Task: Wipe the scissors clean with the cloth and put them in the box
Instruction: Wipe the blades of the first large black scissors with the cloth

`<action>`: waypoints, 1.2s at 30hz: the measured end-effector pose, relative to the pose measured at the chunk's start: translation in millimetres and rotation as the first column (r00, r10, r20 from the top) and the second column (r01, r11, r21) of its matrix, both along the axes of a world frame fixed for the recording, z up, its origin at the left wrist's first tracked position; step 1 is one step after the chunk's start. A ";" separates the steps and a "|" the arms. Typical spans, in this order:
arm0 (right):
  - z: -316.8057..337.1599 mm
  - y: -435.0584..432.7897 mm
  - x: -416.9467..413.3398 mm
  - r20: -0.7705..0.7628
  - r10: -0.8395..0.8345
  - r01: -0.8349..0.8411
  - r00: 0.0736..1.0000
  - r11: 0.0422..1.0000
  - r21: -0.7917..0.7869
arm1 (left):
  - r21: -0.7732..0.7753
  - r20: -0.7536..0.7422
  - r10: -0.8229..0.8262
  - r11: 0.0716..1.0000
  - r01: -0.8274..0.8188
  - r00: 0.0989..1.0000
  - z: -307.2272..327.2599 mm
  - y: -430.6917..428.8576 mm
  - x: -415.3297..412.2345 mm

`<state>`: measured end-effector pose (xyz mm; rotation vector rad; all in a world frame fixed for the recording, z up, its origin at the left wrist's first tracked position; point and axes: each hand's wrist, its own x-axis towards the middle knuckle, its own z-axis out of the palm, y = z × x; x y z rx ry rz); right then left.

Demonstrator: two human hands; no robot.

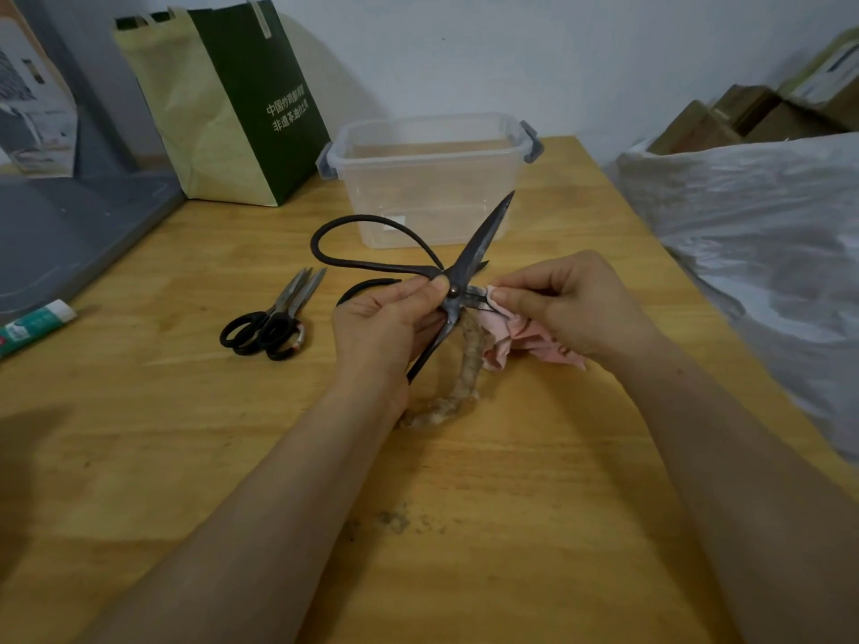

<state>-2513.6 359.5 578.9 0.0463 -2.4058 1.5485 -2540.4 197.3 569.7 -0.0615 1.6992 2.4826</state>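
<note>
Head view: left hand point(386, 327) grips big black scissors point(483, 239) at pivot, thumb on top. Blades spread, held above wooden table point(511, 504). Right hand point(571, 309) pinches pink cloth point(502, 334) onto lower blade beside pivot. Clear open-topped box point(427, 178) stands just behind scissors. Smaller black-handled scissors point(274, 318) lie left of hands.

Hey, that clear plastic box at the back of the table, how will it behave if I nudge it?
The clear plastic box looks empty and thin-walled, so it is probably light and apt to slide on the wooden table. Its wide base suggests it won't tip easily; the walls may flex.
</note>
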 end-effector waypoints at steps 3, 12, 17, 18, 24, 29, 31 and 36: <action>-1.8 -7.7 -2.9 -0.014 -0.014 0.014 1.000 1.000 -0.025 | -0.011 -0.043 -0.055 0.998 0.055 0.998 -1.0 3.5 5.2; 0.3 1.6 -0.8 0.019 0.013 -0.013 1.000 1.000 -0.004 | 0.006 0.007 0.008 1.000 -0.008 1.000 2.1 -0.1 2.2; -1.9 -11.5 -2.2 -0.050 0.004 -0.008 0.999 0.996 -0.090 | 0.007 -0.067 -0.042 0.999 0.042 0.997 -0.1 2.1 4.3; -2.4 -14.3 -2.1 -0.048 0.023 -0.027 0.999 0.995 -0.096 | -0.004 -0.076 -0.057 0.998 0.057 0.995 -0.3 3.1 5.6; -2.9 -4.5 -4.5 0.033 0.031 -0.030 0.999 0.999 -0.009 | 0.003 -0.003 0.012 1.000 -0.012 1.000 0.8 0.1 2.1; -4.3 -3.1 -4.0 0.000 -0.045 0.045 0.999 0.999 0.024 | 0.020 -0.028 0.029 0.999 -0.029 0.999 1.7 -0.7 1.1; -4.8 -10.2 -3.3 -0.006 -0.021 0.021 1.000 0.999 -0.050 | 0.004 -0.052 0.001 1.000 -0.001 0.999 0.4 1.8 3.8; -6.1 -10.7 -4.9 0.015 0.035 -0.034 0.999 0.998 -0.061 | -0.024 -0.054 -0.021 1.000 0.019 0.998 0.3 2.4 5.3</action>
